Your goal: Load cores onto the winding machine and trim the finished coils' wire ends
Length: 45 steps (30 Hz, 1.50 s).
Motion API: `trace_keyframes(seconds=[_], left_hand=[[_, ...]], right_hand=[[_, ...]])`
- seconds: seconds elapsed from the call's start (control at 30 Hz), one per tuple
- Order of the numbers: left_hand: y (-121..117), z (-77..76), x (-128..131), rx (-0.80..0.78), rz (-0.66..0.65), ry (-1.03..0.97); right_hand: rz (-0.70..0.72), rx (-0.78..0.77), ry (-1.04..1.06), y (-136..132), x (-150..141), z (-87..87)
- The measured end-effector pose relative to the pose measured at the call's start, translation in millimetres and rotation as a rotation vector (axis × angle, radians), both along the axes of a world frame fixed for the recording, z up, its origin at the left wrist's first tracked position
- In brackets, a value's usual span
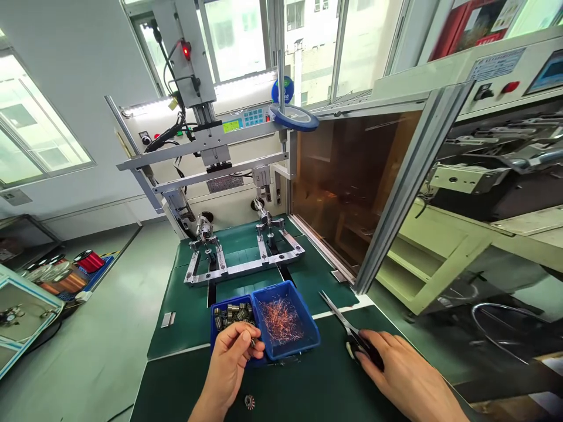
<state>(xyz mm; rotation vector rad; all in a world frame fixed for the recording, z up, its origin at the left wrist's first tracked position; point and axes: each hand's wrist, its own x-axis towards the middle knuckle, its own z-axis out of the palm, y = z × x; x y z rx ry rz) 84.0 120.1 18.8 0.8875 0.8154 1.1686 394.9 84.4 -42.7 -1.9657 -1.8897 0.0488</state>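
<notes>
Scissors (350, 329) gripped right of the wire bin (294, 350)

The right hand (409, 370), nearer the scissors, closes around their handles; their long axis slants away and leftward, tips beside the bin's right side. At its near-left corner, the left hand (229, 358) pinches a small part (253, 342), mostly hidden.

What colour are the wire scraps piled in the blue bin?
The wire scraps are coppery orange, seen best in the head view.
</notes>
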Motion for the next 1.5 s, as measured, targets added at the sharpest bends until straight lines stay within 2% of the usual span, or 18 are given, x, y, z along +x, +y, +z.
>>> trace_keyframes(seconds=[0.13, 0.23, 0.33, 0.4, 0.5, 0.57, 0.73, 0.9, 1.07, 1.5], left_hand=[[-1, 3.0, 1, -0.015, -0.007, -0.019], [-1, 4.3, 1, -0.025, 0.0, -0.013], [-2, 6.1, 5, -0.032, -0.017, 0.018], [-2, 9.1, 10, -0.041, -0.048, 0.03], [0, 15.0, 21, -0.063, -0.11, 0.031], [1, 17.1, 29, -0.085, -0.146, 0.051], [7, 11.6, 41, -0.145, -0.125, 0.075], [12, 8.4, 43, -0.191, -0.084, 0.088], [16, 8.1, 46, -0.205, -0.099, 0.107], [16, 8.6, 51, -0.24, -0.122, 0.153]], right_hand=[[-0.065, -0.121, 0.132, 5, 7, 4.2], [-0.096, -0.268, 0.512, 6, 20, 10.5], [0.007, -0.349, 0.946, 1, 22, 29.2], [0.15, -0.399, 1.068, -1, 14, 47.1], [0.43, -0.558, 1.056, 4, -4, 71.5], [0.554, -0.623, 1.051, 14, -17, 80.4], [0.669, -0.61, 1.101, 39, -35, 77.7], [0.713, -0.581, 1.107, 48, -37, 65.4], [0.651, -0.643, 1.137, 46, -34, 60.3], [0.572, -0.678, 1.135, 34, -35, 77.3]])
